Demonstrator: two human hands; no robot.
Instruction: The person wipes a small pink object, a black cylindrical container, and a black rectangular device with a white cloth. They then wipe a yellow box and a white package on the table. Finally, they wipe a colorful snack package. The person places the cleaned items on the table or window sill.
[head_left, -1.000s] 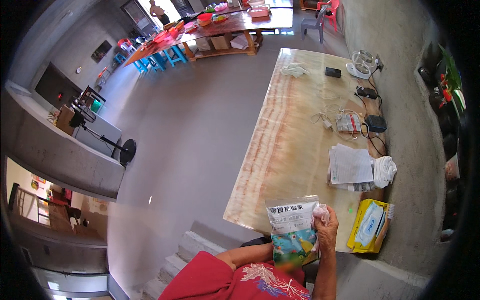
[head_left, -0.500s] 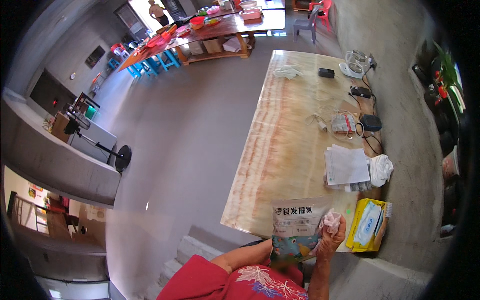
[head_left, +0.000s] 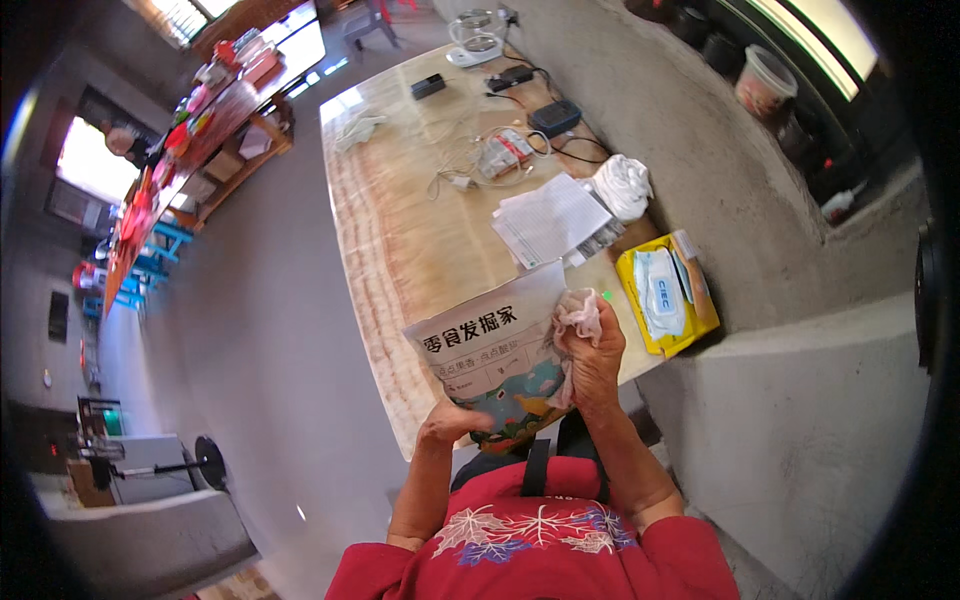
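A white and teal snack bag (head_left: 505,345) is held upright in front of me, its printed side showing. My left hand (head_left: 452,422) grips its lower left corner, the thumb across the front and the other fingers hidden behind. At the right edge, my right hand (head_left: 597,362) is closed on a crumpled pale pink tissue or wipe (head_left: 578,316), which rests against the bag. Whether those fingers also pinch the bag I cannot tell. Just beyond my right hand lies a yellow pack of wet wipes (head_left: 660,290) with a white lid.
The marble-patterned table (head_left: 385,260) carries papers (head_left: 550,222), a white cloth bundle (head_left: 622,187), cables with a small box (head_left: 505,153), a dark adapter (head_left: 555,118) and a glass jug on a white base (head_left: 475,45). A concrete wall borders its right side. A standing fan (head_left: 210,463) is at left.
The view has swung to the right. My left hand, hidden behind the bag before, now shows at its lower left corner. The bag is tilted differently; my right hand still holds the tissue.
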